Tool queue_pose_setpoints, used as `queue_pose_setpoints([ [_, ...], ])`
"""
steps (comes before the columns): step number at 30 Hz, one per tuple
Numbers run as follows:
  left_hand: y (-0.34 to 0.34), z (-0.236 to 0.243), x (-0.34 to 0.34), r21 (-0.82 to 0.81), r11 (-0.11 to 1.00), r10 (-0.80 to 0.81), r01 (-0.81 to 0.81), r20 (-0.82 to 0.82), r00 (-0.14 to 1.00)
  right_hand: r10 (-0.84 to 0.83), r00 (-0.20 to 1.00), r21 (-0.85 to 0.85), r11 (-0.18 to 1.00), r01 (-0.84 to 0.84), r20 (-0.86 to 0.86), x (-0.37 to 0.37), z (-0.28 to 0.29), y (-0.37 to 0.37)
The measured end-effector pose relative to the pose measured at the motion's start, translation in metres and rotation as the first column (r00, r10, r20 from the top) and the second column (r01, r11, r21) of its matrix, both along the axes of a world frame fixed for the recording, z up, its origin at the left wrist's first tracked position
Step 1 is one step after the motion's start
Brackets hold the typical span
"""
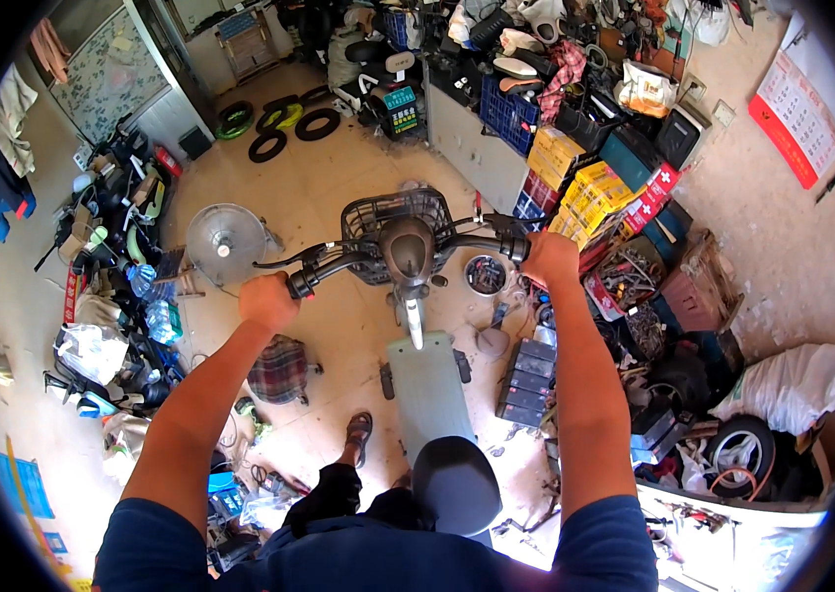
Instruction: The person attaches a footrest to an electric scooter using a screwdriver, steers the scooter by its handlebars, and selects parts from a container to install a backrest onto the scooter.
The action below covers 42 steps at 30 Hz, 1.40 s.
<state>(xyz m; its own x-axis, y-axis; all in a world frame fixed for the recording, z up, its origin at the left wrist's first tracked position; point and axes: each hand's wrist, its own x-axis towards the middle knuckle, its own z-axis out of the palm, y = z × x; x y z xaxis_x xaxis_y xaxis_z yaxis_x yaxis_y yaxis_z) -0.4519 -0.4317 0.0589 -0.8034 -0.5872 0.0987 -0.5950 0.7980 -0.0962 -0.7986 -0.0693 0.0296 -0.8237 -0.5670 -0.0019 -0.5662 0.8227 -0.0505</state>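
Observation:
An electric scooter stands beneath me, with a dark front cowl (405, 242), a wire basket (368, 217) in front and a pale grey-green footboard (422, 395). My left hand (267, 301) is closed on the left handlebar grip (300, 283), below its brake lever. My right hand (551, 259) is closed on the right grip (517, 249). The black seat (454, 485) is at the bottom centre, under my body. My sandalled foot (358, 434) rests on the floor left of the footboard.
A round fan (225, 244) and plaid-covered stool (277, 373) stand at left, beside piled clutter. Tyres (317, 123) lie at the back. Yellow boxes (595, 197), a parts bowl (486, 273) and stacked black blocks (526, 385) line the right, with more heaped parts and a wheel (738, 456).

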Motion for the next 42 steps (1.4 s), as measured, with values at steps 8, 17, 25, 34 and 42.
queue_pose_setpoints([
  [8,-0.015,0.010,-0.005,0.229,0.973,-0.052,0.034,0.076,0.996,0.020,0.999,-0.043,0.999,-0.021,-0.029,-0.009,-0.002,-0.005],
  [17,-0.037,0.018,-0.013,0.588,0.793,-0.251,0.159,0.079,0.965,-0.017,0.999,-0.003,1.000,0.017,-0.050,-0.008,-0.002,-0.010],
  [25,-0.040,0.015,-0.007,0.535,0.823,-0.272,0.192,0.074,0.960,-0.095,0.995,0.090,0.991,0.096,-0.015,0.000,0.005,-0.020],
  [34,-0.043,0.001,0.001,0.425,0.882,-0.255,0.205,0.063,0.965,-0.130,0.991,0.093,0.987,0.129,0.009,-0.005,-0.003,-0.021],
  [42,-0.044,0.006,-0.003,0.428,0.892,-0.209,0.148,0.098,0.973,-0.115,0.993,0.129,0.985,0.115,-0.007,-0.008,-0.003,-0.022],
])
